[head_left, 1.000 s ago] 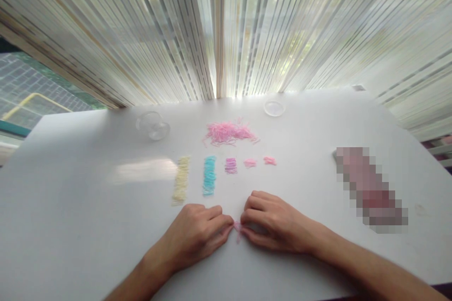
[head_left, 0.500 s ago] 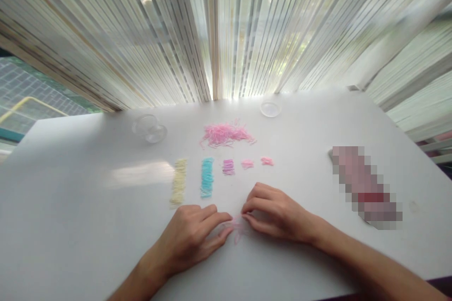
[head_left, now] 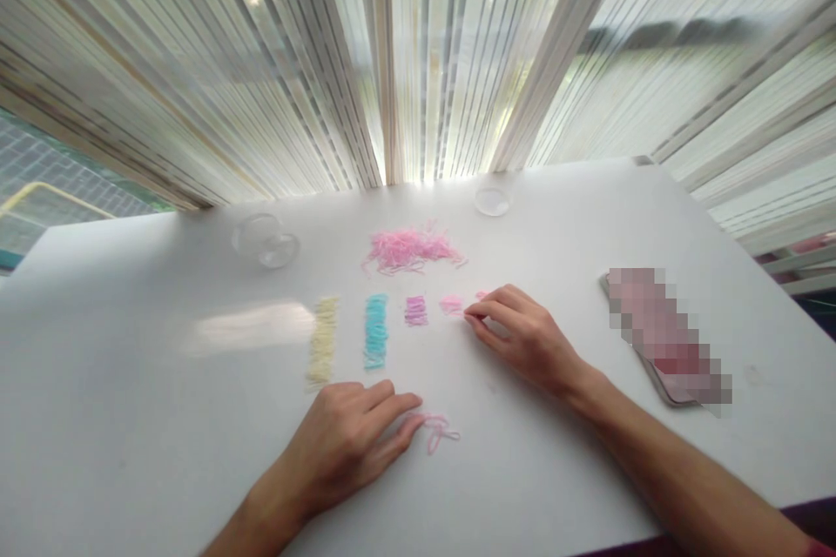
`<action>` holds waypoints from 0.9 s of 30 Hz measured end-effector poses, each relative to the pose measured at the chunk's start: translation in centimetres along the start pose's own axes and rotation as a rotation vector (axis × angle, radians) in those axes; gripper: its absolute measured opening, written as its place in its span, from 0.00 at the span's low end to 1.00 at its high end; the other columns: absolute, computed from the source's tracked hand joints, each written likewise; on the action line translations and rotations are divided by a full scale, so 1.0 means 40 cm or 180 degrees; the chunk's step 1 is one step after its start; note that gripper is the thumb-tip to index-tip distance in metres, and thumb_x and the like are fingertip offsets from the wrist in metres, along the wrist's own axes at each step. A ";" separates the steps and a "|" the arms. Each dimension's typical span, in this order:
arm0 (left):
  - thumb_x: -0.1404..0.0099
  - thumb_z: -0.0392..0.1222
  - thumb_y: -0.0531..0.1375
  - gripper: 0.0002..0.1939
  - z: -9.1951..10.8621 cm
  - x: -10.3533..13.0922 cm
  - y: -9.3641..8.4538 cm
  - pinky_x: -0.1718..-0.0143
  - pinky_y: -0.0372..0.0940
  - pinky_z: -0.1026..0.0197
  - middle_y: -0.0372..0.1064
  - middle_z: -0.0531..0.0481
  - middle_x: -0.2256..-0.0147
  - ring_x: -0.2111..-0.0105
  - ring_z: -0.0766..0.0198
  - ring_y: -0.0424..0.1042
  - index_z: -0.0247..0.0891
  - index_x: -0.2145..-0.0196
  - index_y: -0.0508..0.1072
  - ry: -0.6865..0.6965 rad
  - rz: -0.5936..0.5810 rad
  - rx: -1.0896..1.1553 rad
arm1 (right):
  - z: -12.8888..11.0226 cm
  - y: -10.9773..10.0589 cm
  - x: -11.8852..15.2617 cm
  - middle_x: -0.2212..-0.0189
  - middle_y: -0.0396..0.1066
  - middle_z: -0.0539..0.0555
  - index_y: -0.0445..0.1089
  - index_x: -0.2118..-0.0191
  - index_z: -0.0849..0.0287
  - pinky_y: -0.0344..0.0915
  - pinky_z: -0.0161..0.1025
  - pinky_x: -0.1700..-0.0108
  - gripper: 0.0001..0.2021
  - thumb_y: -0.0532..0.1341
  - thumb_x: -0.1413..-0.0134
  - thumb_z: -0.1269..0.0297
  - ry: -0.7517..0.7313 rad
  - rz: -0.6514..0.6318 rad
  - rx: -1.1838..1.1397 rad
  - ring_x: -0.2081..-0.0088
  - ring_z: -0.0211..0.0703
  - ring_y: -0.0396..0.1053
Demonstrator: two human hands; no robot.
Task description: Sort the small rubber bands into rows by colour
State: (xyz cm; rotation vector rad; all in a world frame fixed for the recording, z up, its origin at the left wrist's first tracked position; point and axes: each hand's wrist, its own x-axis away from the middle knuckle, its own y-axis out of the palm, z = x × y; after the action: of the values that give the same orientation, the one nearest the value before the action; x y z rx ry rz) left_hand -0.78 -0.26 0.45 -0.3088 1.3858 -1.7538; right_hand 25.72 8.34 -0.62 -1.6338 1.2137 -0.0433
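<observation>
Bands (head_left: 441, 430), thin, pink and loopy, lay just by the left hand (head_left: 356, 435), its thumb and finger apart. I couldn't tell if the right hand (head_left: 526, 338) pinched anything.

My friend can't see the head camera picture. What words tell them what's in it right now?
A person's right hand is beside a pale pink bundle on a white table, any grip too small to see; the left hand is loosely open by pink loops. Also there: a yellow row, a blue row, a purple row and a pink pile.
</observation>
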 end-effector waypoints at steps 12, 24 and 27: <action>0.28 0.41 0.58 0.05 0.000 0.001 -0.001 0.78 0.58 0.58 0.74 0.56 0.72 0.80 0.62 0.69 0.43 0.57 0.73 0.0016 -0.0001 -0.0015 | -0.005 -0.002 -0.001 0.70 0.73 0.54 0.73 0.62 0.58 0.72 0.41 0.62 0.06 0.59 0.37 0.73 -0.0056 -0.0057 -0.0019 0.64 0.45 0.72; 0.26 0.42 0.56 0.07 -0.001 -0.002 -0.002 0.78 0.58 0.59 0.74 0.56 0.73 0.80 0.63 0.69 0.43 0.58 0.74 0.0039 0.0020 0.0004 | 0.049 -0.088 0.002 0.70 0.71 0.54 0.71 0.65 0.58 0.66 0.42 0.63 0.05 0.60 0.39 0.74 0.0107 -0.0187 0.0460 0.66 0.45 0.68; 0.26 0.42 0.56 0.07 -0.001 -0.003 -0.002 0.78 0.58 0.59 0.74 0.56 0.73 0.80 0.63 0.69 0.42 0.58 0.74 0.0036 0.0026 0.0000 | 0.049 -0.086 0.003 0.69 0.71 0.55 0.72 0.65 0.58 0.67 0.42 0.63 0.06 0.60 0.39 0.75 0.0130 -0.0342 0.0491 0.66 0.46 0.68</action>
State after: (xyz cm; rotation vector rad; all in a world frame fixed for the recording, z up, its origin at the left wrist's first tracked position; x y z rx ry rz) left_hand -0.78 -0.14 0.53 -0.2934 1.3932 -1.7515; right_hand 29.18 9.39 0.97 -1.5676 1.1240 -0.2333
